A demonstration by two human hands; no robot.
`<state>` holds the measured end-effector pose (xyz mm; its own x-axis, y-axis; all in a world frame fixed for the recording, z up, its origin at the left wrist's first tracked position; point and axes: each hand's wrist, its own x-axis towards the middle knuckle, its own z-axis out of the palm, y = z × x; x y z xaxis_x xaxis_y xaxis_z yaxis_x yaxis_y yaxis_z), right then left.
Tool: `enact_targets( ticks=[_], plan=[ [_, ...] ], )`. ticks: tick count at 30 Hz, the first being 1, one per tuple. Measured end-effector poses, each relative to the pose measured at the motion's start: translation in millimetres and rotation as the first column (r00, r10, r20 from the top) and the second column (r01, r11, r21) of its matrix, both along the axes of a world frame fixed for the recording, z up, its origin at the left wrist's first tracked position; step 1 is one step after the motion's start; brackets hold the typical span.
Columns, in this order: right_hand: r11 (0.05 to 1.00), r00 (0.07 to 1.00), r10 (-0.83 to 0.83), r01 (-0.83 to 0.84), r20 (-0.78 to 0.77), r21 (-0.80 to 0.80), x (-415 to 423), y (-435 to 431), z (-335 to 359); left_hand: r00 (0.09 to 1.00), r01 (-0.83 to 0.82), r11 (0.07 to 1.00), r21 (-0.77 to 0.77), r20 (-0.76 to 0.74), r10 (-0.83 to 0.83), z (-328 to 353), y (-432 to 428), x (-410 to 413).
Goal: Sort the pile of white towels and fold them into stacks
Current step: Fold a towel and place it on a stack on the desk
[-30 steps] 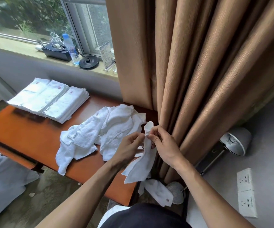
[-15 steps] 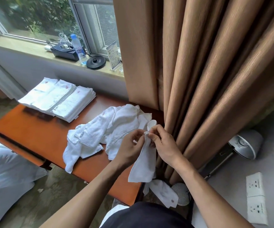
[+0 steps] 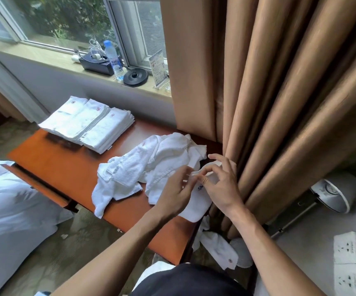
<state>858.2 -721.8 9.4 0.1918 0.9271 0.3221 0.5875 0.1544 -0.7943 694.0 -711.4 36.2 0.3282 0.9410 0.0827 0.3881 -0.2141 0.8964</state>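
While both hands sit close together over the near right end of the table [image 3: 66, 167], I see the left hand [image 3: 176, 190] and right hand [image 3: 223, 189] each pinching the top edge of one small white towel [image 3: 200, 202], fingertips almost touching. It hangs just beside the curtain [image 3: 279, 103]. The loose pile [image 3: 151, 165] lies just behind the hands. The folded stacks [image 3: 87, 122] sit well apart at the far left end.

Tan curtain [image 3: 269, 92] beside daylit window [image 3: 66, 20], orange table [image 3: 70, 167], patterned carpet [image 3: 70, 248].
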Motion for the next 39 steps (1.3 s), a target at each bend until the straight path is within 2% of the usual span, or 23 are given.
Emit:
enact_targets(
  ticks=[4,8,18,21,24,26,29,34,39],
  plan=[
    [0.982,0.991,0.132,-0.131,-0.003,-0.137,-3.4,9.9,2.9,0.991,-0.133,0.990,-0.045,-0.006,0.132,0.9,-1.7,-9.3],
    [0.968,0.985,0.175,-0.172,-0.002,-0.180,5.2,26.7,3.0,0.981,-0.192,0.980,-0.041,-0.022,0.192,11.0,11.4,-25.2],
    [0.907,0.942,0.194,-0.279,-0.274,-0.315,-26.8,32.5,-4.9,0.932,-0.362,0.932,-0.030,-0.008,0.362,7.7,26.4,-89.7],
    [0.917,0.916,0.169,-0.281,-0.365,-0.282,-58.5,40.4,5.3,0.886,-0.462,0.887,0.031,-0.020,0.462,3.2,33.6,-119.7],
    [0.932,0.909,0.136,-0.253,-0.394,-0.260,-77.6,47.2,15.9,0.794,-0.554,0.811,0.187,-0.172,0.583,-1.1,45.0,-134.6],
    [0.937,0.935,0.146,-0.235,-0.322,-0.259,-105.6,53.5,15.2,0.785,-0.596,0.794,0.121,-0.124,0.608,-5.1,48.0,-156.8],
    [0.954,0.968,0.165,-0.205,-0.189,-0.217,-145.8,71.5,19.5,0.818,-0.573,0.817,-0.060,0.010,0.575,-11.3,62.2,-194.6],
    [0.939,0.963,0.163,-0.219,-0.217,-0.266,-228.3,97.7,16.7,0.868,-0.443,0.868,-0.222,0.136,0.478,-17.5,95.0,-278.6],
    [0.941,0.976,0.136,-0.181,-0.170,-0.287,-311.2,129.1,21.4,0.907,-0.318,0.920,-0.231,0.208,0.366,-15.0,139.5,-365.4]
  ],
)
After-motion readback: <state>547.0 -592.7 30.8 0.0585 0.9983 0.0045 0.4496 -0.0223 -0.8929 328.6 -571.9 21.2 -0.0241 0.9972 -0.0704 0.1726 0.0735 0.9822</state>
